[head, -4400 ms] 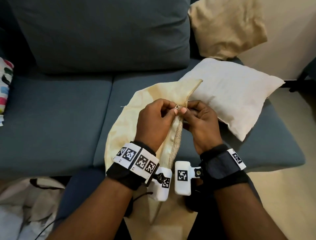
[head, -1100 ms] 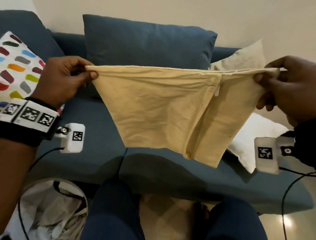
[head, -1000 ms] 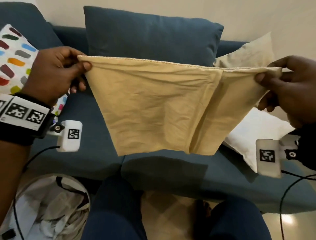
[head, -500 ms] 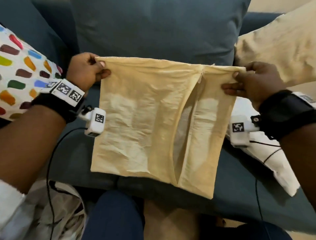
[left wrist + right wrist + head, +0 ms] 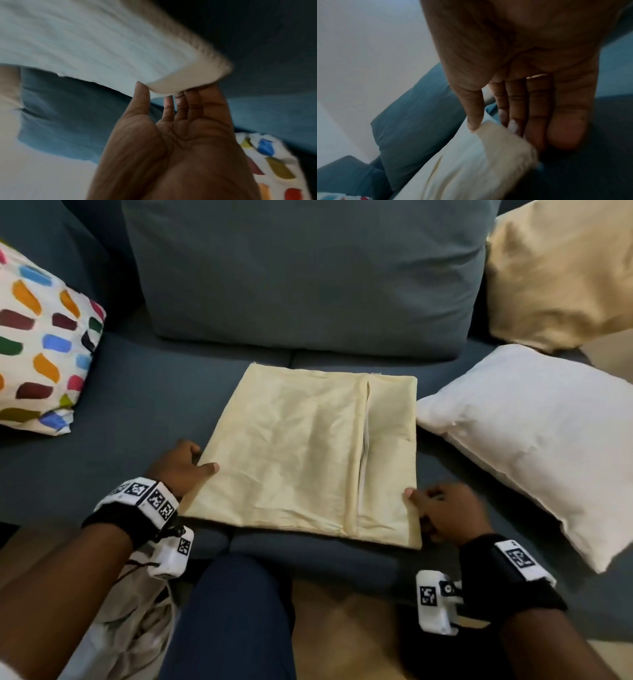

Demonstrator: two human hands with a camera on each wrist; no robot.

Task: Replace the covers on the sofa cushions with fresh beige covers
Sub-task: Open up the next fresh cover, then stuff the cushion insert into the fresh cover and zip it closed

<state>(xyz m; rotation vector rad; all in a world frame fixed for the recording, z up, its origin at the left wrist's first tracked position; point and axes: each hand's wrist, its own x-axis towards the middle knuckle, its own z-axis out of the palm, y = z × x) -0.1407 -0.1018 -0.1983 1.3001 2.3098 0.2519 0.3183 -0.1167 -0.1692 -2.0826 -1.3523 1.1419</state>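
A beige cover (image 5: 291, 453) lies flat on the blue sofa seat (image 5: 137, 412), its zip opening running front to back near its right side. My left hand (image 5: 191, 463) pinches the cover's left edge, thumb on top. At the front right edge, my right hand (image 5: 435, 508) pinches the cover the same way. In the left wrist view the cover (image 5: 102, 47) sits between the thumb and fingers of my left hand (image 5: 154, 92). The right wrist view is blurred and shows my right hand (image 5: 489, 125) with its thumb on the cover's edge (image 5: 479, 162). A bare white cushion (image 5: 534, 446) lies right of the cover.
A beige-covered cushion (image 5: 555, 272) leans at the back right. A cushion with coloured dabs (image 5: 37, 344) sits at the left. The big blue back cushion (image 5: 308, 268) stands behind the cover. A bag of pale cloth (image 5: 126, 628) is on the floor by my left knee.
The cover was held up and stretched between both hands. It has come down and now lies flat on the seat. Both hands have slid from its top corners to its side edges.
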